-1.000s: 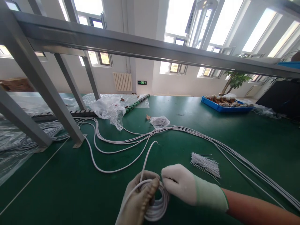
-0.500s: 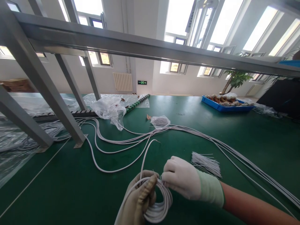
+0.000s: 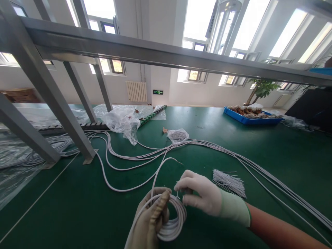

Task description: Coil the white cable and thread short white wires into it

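Both gloved hands are working at the near edge of the green desk [image 3: 223, 138]. The left hand [image 3: 153, 216] is wrapped tight around a coil of white cable [image 3: 172, 221], thumb hooked over the top. The right hand [image 3: 199, 193] pinches at the coil's upper edge, fingertips together on what looks like a thin tie. A pile of white ties [image 3: 228, 181] lies just beside that wrist. Long cables [image 3: 259, 171] run off toward the right edge.
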`<state>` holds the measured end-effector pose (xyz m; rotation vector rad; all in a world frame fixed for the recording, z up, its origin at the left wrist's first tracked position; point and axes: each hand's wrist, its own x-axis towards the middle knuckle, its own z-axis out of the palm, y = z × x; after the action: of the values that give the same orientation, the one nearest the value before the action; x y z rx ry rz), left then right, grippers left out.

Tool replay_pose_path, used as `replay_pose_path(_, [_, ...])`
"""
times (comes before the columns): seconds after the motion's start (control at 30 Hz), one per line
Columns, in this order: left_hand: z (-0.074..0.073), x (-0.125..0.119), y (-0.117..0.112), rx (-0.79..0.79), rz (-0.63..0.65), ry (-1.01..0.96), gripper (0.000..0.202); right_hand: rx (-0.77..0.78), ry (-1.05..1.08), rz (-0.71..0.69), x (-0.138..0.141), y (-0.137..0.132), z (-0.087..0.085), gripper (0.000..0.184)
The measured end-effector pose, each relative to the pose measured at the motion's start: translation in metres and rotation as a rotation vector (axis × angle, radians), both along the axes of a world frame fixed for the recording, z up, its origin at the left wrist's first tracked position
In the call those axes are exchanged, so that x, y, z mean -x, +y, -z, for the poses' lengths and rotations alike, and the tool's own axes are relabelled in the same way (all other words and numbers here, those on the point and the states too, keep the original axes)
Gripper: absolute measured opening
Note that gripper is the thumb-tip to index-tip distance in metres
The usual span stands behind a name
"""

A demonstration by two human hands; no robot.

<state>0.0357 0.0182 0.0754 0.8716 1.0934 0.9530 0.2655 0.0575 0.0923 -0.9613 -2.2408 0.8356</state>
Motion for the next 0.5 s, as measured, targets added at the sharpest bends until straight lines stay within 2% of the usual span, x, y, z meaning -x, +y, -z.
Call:
replay_pose_path(0.1, [0.002, -0.006, 0.000, 0.034, 0.022, -0.014, 0.051, -0.214, -0.146, -0.111, 0.003, -0.001, 0.005, 0.023])
replay_pose_path(0.17, [-0.002, -0.011, -0.003, -0.004, -0.004, -0.003, 0.049, -0.274, -0.261, -0.072, 0.010, -0.005, 0.001, 0.023])
replay_pose_path(0.2, [-0.006, -0.013, -0.005, -0.012, -0.006, -0.004, 0.047, -0.243, -0.308, -0.019, 0.014, -0.007, -0.002, 0.022])
replay_pose_path(0.23, [-0.010, -0.016, -0.007, -0.003, 0.015, 0.003, 0.043, -0.154, -0.340, 0.048, 0.018, -0.010, -0.004, 0.023])
replay_pose_path(0.3, [-0.018, -0.020, -0.010, 0.003, 0.053, 0.096, 0.034, 0.157, -0.325, 0.144, 0.023, -0.012, -0.008, 0.029])
replay_pose_path(0.37, [-0.021, -0.021, -0.011, -0.055, 0.041, 0.237, 0.025, 0.434, -0.253, 0.125, 0.021, -0.010, -0.007, 0.032])
replay_pose_path(0.43, [-0.020, -0.019, -0.009, -0.084, 0.058, 0.257, 0.023, 0.531, -0.168, 0.056, 0.014, -0.006, -0.005, 0.032])
replay_pose_path(0.5, [-0.013, -0.012, -0.004, -0.014, 0.066, 0.102, 0.029, 0.534, -0.098, 0.089, 0.006, -0.004, -0.003, 0.037])
